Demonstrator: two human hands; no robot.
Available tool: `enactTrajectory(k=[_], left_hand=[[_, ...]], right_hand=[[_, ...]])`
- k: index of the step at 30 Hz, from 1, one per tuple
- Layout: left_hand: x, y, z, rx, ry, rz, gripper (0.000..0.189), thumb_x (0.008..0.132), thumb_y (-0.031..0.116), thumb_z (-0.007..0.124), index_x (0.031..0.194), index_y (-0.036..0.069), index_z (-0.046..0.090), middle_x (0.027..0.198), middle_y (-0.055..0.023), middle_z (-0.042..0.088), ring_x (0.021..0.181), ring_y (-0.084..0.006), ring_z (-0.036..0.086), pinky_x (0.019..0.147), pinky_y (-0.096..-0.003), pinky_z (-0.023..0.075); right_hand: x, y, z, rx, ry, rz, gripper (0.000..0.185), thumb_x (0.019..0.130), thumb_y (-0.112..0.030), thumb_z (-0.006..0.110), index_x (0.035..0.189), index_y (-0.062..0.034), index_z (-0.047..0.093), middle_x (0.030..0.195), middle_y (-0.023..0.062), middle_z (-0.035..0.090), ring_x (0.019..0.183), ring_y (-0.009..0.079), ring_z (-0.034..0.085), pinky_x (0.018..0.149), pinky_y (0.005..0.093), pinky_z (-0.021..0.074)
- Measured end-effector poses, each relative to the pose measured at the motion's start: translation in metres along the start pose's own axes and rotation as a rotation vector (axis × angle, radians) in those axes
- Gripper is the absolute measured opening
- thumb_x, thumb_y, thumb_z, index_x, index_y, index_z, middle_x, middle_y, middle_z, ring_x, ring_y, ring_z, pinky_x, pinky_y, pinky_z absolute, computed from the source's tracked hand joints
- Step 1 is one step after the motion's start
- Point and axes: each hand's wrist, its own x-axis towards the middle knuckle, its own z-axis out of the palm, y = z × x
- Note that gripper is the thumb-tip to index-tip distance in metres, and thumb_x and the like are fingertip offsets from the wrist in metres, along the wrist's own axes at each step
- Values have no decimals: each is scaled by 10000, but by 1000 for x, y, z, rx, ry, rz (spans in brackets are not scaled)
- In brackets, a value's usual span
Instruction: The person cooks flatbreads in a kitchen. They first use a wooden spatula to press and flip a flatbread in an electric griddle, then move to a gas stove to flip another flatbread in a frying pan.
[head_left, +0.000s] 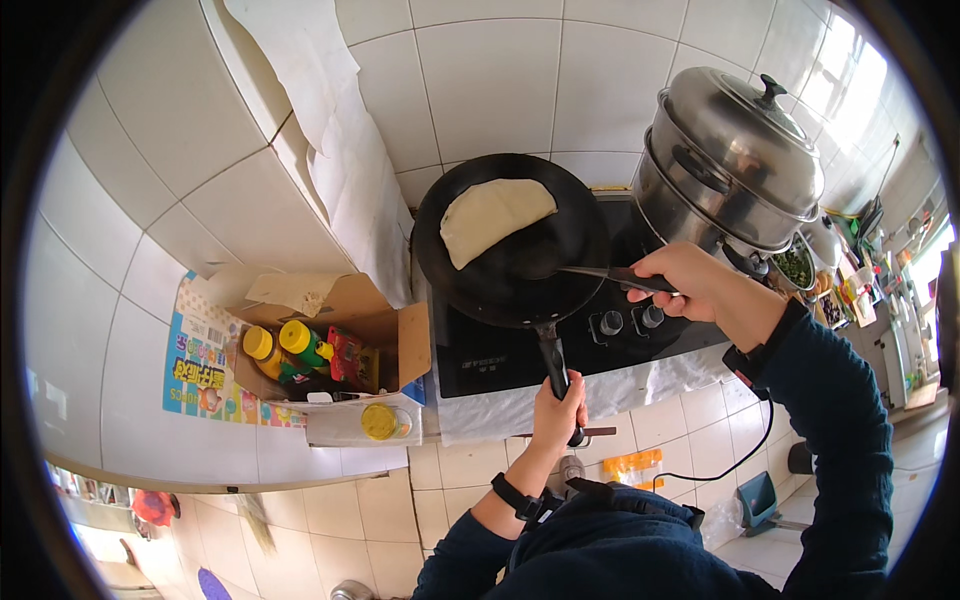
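Observation:
A folded half-moon of pale dough (498, 219) lies in the upper left of a black frying pan (517, 304). The pan sits on the left part of a black glass cooktop (487, 360). My left hand (559, 411) grips the pan's black handle (555, 364). In my right hand (679, 281) is a dark-handled cooking utensil (592, 273), probably a spatula or ladle. Its dark head rests low in the pan, to the right of and below the dough, and blends into the black surface.
A large lidded steel steamer pot (724, 165) stands at the cooktop's back right. Left of the cooktop, a cardboard box (415, 337) holds several yellow-capped bottles. A yellow-lidded jar (380, 421) stands before it. Two control knobs (611, 322) sit near the cooktop's front.

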Motion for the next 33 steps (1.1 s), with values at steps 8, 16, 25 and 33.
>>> enactTrajectory(k=[8,16,25,33], left_hand=[[3,-12,-9,54,-20,37,226,913,272,608,949,99,466,630,7,462,469,-85,441,445,-239,364],[0,-7,-6,68,-24,39,236,905,276,620,952,101,467,653,0,471,483,-92,453,451,-238,373],[0,-6,-10,117,-1,46,208,920,239,592,946,80,461,624,-1,468,454,-90,449,446,-245,389],[1,-7,-13,115,-19,68,184,920,204,585,946,67,465,619,-5,474,441,-91,452,426,-239,386]], right_hand=[[-2,2,-16,-292,127,-210,137,837,-98,524,858,30,569,742,125,595,499,123,479,384,225,335],[5,-24,-16,-858,345,-322,186,787,-90,515,834,39,641,628,87,605,448,171,560,392,298,429],[-1,-57,-3,-1459,507,-923,176,695,-111,573,687,53,638,703,228,628,680,402,632,610,436,521],[0,-78,11,-1405,492,-712,198,699,-89,561,777,78,632,754,283,610,767,415,624,716,456,500]])
